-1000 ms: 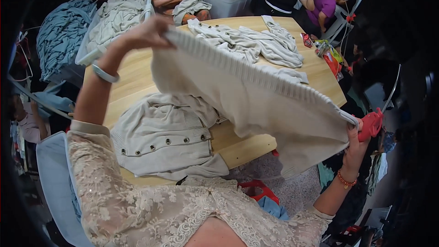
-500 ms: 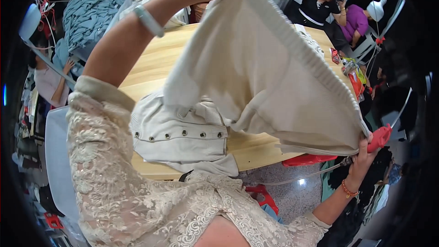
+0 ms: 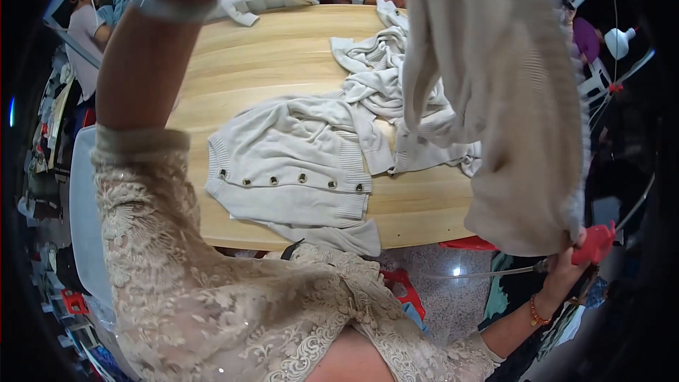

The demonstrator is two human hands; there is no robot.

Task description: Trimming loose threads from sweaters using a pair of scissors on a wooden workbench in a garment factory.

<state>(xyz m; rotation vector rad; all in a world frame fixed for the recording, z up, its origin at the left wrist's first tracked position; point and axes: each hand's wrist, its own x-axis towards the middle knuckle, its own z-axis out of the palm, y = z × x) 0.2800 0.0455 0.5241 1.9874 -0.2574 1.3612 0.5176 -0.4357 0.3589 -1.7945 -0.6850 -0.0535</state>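
Right grip (image 3: 566, 267), at four o'clock, holds a red tool (image 3: 596, 242) and pinches the lower corner of our beige knit garment (image 3: 520, 134), hanging at two o'clock. Our left grip is out of frame, its state unseen. Even, gentle tension, we judge, would spare the knit above the table (image 3: 254, 56).

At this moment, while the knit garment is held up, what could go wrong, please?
The held-up beige garment hides part of the table, so it might brush the crumpled garments there unseen. The right hand has its lower end together with a red tool, so either could perhaps slip. The thin hose reaching toward that hand might snag near the table's edge.
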